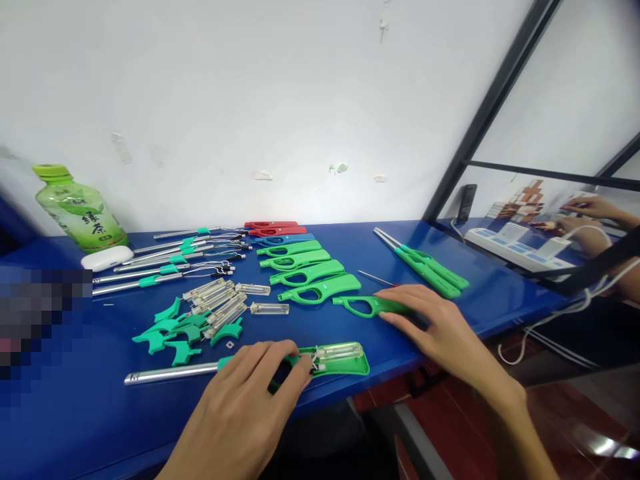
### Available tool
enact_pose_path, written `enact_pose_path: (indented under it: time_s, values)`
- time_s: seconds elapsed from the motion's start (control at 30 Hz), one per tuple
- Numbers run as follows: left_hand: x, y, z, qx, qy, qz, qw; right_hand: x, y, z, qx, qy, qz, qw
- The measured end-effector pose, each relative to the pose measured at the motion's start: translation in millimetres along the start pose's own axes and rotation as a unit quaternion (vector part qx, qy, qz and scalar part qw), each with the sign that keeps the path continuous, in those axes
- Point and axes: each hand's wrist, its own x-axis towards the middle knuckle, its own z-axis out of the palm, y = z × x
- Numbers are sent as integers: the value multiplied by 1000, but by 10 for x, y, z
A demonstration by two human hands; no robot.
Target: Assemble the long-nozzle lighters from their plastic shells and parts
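Note:
My left hand [245, 400] rests over an open green lighter shell [356, 366] near the table's front edge, thumb and fingers closed around its trigger area. A clear fuel tank [340, 352] lies inside this shell, and a metal tube [173, 375] sticks out to the left. Part of the inside is hidden by the fingers. My right hand [433, 320] grips the handle end of an empty green half shell [379, 305], with thumb below and fingers above. Just behind that hand lies a thin screwdriver [375, 277].
Several green half shells [333, 287], a blue one [295, 239] and red ones [277, 231] lie behind. To the left are clear tanks [225, 310], green triggers [183, 352], metal tubes with wires [145, 270] and a bottle [83, 213]. Assembled lighters [430, 270] and a power strip [520, 253] are right.

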Motion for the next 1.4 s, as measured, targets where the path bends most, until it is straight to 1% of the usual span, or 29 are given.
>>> enact_pose_path:
  time_s: [0.1,0.17,0.27,0.33,0.47,0.57,0.63,0.8,0.93,1.03,1.13,1.2,1.27,1.4]
  values:
    - [-41,49,-15,10,9,-21,1000,-7,0,48,6,-16,-4,1000]
    - [-41,66,-15,7,17,-22,1000,4,-18,67,13,-21,-5,1000]
    - [-27,62,-11,29,21,4,999,19,-28,72,24,-27,-7,999]
    - [-22,54,-14,56,12,22,998,19,-24,71,31,-31,-9,999]
    - [-30,38,-12,74,-23,10,997,3,-26,71,42,-31,-9,999]
    - [-44,10,20,61,-12,34,998,-2,-44,61,50,-26,-5,998]
    - [-47,-4,39,53,-8,38,998,1,-56,47,57,-24,-2,998]
    - [-28,3,20,14,-15,7,1000,-3,-94,10,73,-17,3,997]
    - [-14,13,8,-24,-18,-15,999,-28,-226,-10,85,-3,-6,996]
    - [0,23,21,-36,8,-17,999,-32,-383,-23,94,7,-36,995]
    - [26,20,-11,-72,49,-71,994,-23,-528,-29,93,5,-70,993]
    - [38,-14,-70,-95,78,-103,987,-16,-607,-17,90,0,-90,992]
    - [32,-86,-138,-104,97,-121,982,-7,-681,18,93,-14,-110,989]
    - [-40,-278,-204,-97,97,-137,981,29,-821,159,98,-53,-140,984]
